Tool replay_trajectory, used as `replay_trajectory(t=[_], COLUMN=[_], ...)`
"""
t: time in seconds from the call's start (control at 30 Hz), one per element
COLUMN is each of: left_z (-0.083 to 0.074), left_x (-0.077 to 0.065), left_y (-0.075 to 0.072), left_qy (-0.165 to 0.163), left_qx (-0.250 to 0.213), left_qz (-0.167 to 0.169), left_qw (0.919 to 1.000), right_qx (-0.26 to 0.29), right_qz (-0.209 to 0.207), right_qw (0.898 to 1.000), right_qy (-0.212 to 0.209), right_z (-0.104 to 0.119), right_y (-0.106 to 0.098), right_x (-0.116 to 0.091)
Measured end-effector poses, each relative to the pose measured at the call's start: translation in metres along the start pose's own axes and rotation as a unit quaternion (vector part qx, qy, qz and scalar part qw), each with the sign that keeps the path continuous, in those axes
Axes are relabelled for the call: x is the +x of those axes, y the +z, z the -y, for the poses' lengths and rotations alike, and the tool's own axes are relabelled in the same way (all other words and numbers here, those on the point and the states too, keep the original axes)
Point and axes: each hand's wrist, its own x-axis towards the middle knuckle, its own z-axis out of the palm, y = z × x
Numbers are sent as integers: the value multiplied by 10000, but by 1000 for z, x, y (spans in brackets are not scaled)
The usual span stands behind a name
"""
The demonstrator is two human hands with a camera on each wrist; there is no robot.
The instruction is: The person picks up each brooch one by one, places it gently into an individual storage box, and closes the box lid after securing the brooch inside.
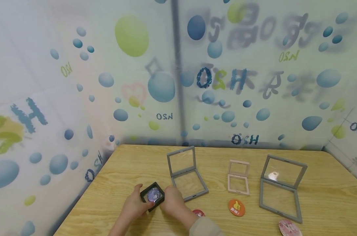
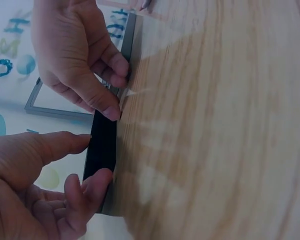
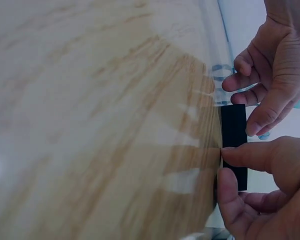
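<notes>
A small black display frame [image 1: 145, 197] stands closed near the table's front left, with a round purple badge [image 1: 153, 194] behind its clear film. My left hand [image 1: 134, 206] pinches its left side, thumb on the near side. On the right side, my right hand [image 1: 173, 200] grips the frame by its edge. In the left wrist view the black frame [image 2: 101, 142] appears edge-on, between my left hand [image 2: 32, 185] and right hand [image 2: 72, 55]. The right wrist view shows the frame's dark side [image 3: 234, 132], with thumb and fingers of my right hand [image 3: 270, 185] at its edge.
Behind the hands stands an open grey frame [image 1: 205, 189]. To the right are an open pink frame [image 1: 238, 192] and another open grey frame [image 1: 280, 213]. An orange badge [image 1: 236, 207], a red badge [image 1: 199, 213] and a pink badge [image 1: 289, 227] lie on the wooden table [image 1: 219, 219].
</notes>
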Motion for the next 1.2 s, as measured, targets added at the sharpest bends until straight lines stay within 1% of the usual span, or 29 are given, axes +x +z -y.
replay_trajectory(t=[0.07, 0.1, 0.23, 0.3, 0.4, 0.5, 0.57, 0.7, 0.77, 0.8, 0.9, 1.03, 1.1, 1.2], left_z=[-1, -2, -8, -12, -19, -26, -29, -34, -37, -39, -44, -48, -49, -50], left_x=[1, 1, 1, 1, -2, -5, -7, -12, -13, -14, -16, -19, -21, -22], left_y=[0, 0, -2, -3, -2, 1, 5, 17, 24, 28, 39, 55, 63, 72], left_qy=[28, 83, 288, 386, 442, 546, 665, 1127, 1337, 1392, 1415, 1333, 1303, 1278], left_qx=[73, 185, 604, 760, 574, 312, 212, 111, 6, -49, -222, -647, -832, -899], left_qz=[-6, -51, -321, -447, -438, -308, -189, 154, 433, 592, 1021, 1470, 1595, 1654], left_qw=[10000, 9998, 9972, 9954, 9964, 9975, 9974, 9934, 9901, 9885, 9844, 9780, 9750, 9738], right_qx=[-25, -28, -155, -105, -2, 233, 370, 651, 745, 749, 699, 631, 651, 741], right_qz=[16, 36, 84, 178, 287, 436, 469, 418, 364, 344, 309, 351, 402, 497], right_qw=[10000, 10000, 9998, 9997, 9994, 9987, 9982, 9969, 9965, 9965, 9971, 9973, 9967, 9953], right_qy=[-23, -33, -125, -141, -214, -145, -104, -119, -109, -120, -43, 145, 277, 374], right_z=[-2, -3, -8, -12, -19, -27, -34, -49, -55, -57, -65, -75, -79, -84], right_y=[-3, -4, -15, -23, -38, -54, -62, -73, -77, -79, -87, -95, -96, -93], right_x=[-1, -2, -3, -4, -7, -11, -14, -22, -27, -29, -36, -47, -53, -61])
